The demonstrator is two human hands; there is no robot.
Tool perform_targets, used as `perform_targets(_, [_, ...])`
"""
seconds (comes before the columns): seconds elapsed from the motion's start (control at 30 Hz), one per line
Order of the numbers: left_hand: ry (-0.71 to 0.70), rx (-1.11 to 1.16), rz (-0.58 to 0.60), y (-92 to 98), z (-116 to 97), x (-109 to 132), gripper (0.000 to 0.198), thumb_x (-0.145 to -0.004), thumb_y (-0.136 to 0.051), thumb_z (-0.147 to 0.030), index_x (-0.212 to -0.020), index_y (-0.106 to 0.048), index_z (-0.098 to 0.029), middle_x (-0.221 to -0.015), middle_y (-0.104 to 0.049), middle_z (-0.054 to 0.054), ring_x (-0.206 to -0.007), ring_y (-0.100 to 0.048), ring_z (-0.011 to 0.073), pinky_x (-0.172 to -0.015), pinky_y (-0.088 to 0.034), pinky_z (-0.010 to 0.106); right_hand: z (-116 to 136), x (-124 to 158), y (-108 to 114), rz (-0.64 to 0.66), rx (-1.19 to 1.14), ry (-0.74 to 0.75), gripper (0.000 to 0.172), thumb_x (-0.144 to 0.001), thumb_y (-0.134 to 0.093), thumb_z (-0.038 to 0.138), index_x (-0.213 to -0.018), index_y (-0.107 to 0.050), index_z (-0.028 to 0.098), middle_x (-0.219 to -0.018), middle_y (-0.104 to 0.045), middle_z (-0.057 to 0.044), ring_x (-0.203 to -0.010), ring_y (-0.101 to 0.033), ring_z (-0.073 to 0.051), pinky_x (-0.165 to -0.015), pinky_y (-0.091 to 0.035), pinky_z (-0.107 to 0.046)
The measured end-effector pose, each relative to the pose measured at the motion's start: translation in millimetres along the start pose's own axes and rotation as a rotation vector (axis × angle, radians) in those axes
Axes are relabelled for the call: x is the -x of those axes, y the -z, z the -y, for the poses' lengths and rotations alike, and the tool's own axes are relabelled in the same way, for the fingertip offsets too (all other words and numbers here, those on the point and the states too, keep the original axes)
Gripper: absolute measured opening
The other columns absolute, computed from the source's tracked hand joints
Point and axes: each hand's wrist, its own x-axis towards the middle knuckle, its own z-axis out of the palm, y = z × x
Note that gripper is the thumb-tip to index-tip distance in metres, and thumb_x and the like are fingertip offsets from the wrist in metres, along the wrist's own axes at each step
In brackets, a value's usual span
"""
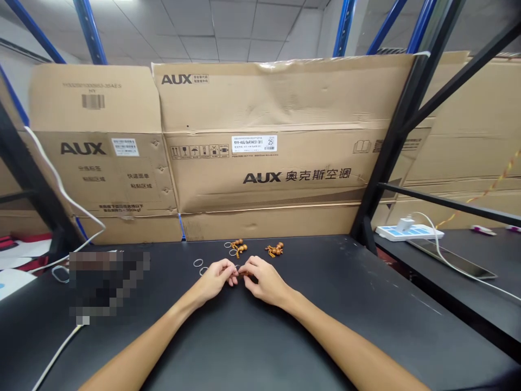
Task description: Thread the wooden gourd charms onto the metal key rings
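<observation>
- A small brown piece (243, 274) sits mid-desk, partly hidden by fingers.
- The left hand (215, 277) and right hand (262, 281) meet there, each grip pinching it between pressed fingertips.
- 2 thin metal rings (198, 263) lie just left of the left hand.
- 2 more rings (230, 247) lie ahead, beside a knobbly brown cluster (239, 247).
- A second brown cluster (275, 249) lies ahead of the right hand.
- All rest on a black desk (309, 331), before AUX cardboard boxes (264, 136).
- A white power strip (409, 233) sits on a separate desk to the right.

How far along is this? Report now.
Looks done: one brown charm cluster and another lie beyond the hands. In hand: the left hand and right hand pinch a small brown piece. Left: metal rings lying loose on the black table.
</observation>
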Motion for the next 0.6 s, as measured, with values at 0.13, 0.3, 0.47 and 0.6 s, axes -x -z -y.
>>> perform_targets(0.13, [-0.006, -0.017, 0.002, 1.2, 0.5, 0.3, 0.035, -0.086, -0.048, -0.051, -0.078, -0.054, -0.017, -0.067, -0.061, 0.000, -0.064, -0.057, 0.0147, -0.069, -0.045, 0.029, -3.1, 0.4, -1.9, 0.011, -0.226, -0.087, 0.017, -0.081, -0.051, 0.009, -0.088, -0.063, 0.020, -0.085, -0.057, -0.002, -0.075, -0.054, -0.014, -0.070, -0.045, -0.026])
perform_targets(0.3, [-0.007, 0.006, 0.024, 1.3, -1.0, 0.4, 0.034, -0.084, -0.051, -0.050, -0.079, -0.055, -0.017, -0.070, -0.060, 0.000, -0.067, -0.056, 0.0144, -0.071, -0.044, 0.028, -4.2, 0.6, -5.3, -0.022, -0.367, -0.208, 0.010, -0.081, -0.051, 0.012, -0.087, -0.056, 0.019, -0.077, -0.057, 0.001, -0.063, -0.051, -0.011, -0.060, -0.043, -0.023])
perform_targets(0.47, [0.000, 0.029, 0.090, 0.2, 0.0, -0.1, 0.035, -0.083, -0.054, -0.051, -0.074, -0.056, -0.016, -0.071, -0.060, 0.001, -0.068, -0.056, 0.0149, -0.072, -0.044, 0.028, -4.3, -0.2, -6.2, -0.038, -0.319, -0.259, 0.014, -0.079, -0.052, 0.010, -0.089, -0.058, 0.018, -0.076, -0.059, 0.001, -0.064, -0.053, -0.011, -0.061, -0.043, -0.023])
perform_targets(0.6, [-0.009, -0.005, 0.096, 0.0, 1.9, -0.6, 0.037, -0.084, -0.053, -0.050, -0.068, -0.055, -0.016, -0.067, -0.058, 0.001, -0.064, -0.054, 0.0142, -0.067, -0.045, 0.027, -3.3, -0.1, -5.9, -0.015, -0.255, -0.212, 0.014, -0.077, -0.053, 0.009, -0.084, -0.060, 0.018, -0.077, -0.058, 0.000, -0.065, -0.053, -0.011, -0.062, -0.043, -0.023])
